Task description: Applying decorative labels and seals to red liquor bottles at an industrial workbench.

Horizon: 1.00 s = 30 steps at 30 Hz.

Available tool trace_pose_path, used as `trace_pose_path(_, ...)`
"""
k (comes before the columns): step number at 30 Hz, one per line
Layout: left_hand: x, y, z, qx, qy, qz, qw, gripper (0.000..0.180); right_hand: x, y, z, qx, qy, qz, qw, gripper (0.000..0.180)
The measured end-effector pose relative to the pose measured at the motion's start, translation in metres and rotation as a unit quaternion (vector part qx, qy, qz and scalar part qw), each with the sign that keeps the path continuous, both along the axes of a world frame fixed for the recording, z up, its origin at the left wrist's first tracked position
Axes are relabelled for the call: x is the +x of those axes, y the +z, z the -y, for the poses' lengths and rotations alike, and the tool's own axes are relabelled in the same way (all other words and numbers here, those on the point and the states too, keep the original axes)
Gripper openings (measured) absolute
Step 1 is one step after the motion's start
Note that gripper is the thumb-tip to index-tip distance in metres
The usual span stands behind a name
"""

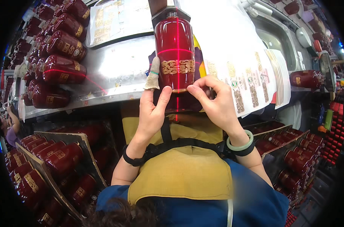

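A glossy dark-red bottle (174,41) lies on its side in front of me, its neck at a dark metal holder (162,8) and its base toward me. A gold patterned band (177,67) runs across its lower body, and red light lines cross on the glass. My left hand (151,113) is open at the bottle's lower left, thumb apart by the base. A grey cloth cover (153,75) with a green tie sits on one of its fingers, along the bottle's side. At the lower right corner, my right hand (219,100) has thumb and forefinger drawn together; anything between them is hidden.
Several red bottles (66,45) lie stacked on the metal bench at left. White sheets of gold decals (251,83) lie at right, beside a sink (274,36). Another decal sheet (115,22) lies at back left. Divided racks of bottles (64,155) flank me below.
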<state>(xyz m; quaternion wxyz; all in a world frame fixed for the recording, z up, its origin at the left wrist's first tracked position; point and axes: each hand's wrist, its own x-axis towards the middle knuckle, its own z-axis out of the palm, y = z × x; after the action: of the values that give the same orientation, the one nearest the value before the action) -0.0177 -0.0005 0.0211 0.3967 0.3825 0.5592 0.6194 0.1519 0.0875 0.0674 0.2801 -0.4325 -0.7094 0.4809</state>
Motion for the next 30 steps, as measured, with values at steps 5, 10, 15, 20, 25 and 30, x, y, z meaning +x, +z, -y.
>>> trace_pose_path(5,0.000,-0.002,0.000,0.003,-0.001,0.012,1.000,0.051,-0.001,0.002,-0.001,-0.007,-0.001,0.003,1.000,0.019)
trace_pose_path(10,0.001,0.004,0.000,0.003,0.004,-0.020,1.000,0.049,-0.002,0.003,0.000,-0.005,-0.005,0.006,1.000,0.018)
trace_pose_path(15,-0.005,-0.011,-0.001,0.024,-0.008,-0.046,0.999,0.049,-0.003,0.006,0.001,0.028,-0.007,0.020,0.999,0.019)
trace_pose_path(20,-0.005,-0.005,-0.002,0.073,0.058,-0.006,0.996,0.050,-0.004,0.005,0.001,0.039,-0.008,0.014,0.999,0.019)
trace_pose_path(25,-0.006,-0.020,0.002,0.185,0.118,-0.249,0.943,0.046,-0.005,0.005,0.001,0.045,-0.009,0.011,0.999,0.019)
trace_pose_path(30,-0.014,-0.020,0.001,0.239,0.094,-0.430,0.865,0.055,-0.004,0.004,0.000,0.039,-0.007,0.015,0.999,0.018)
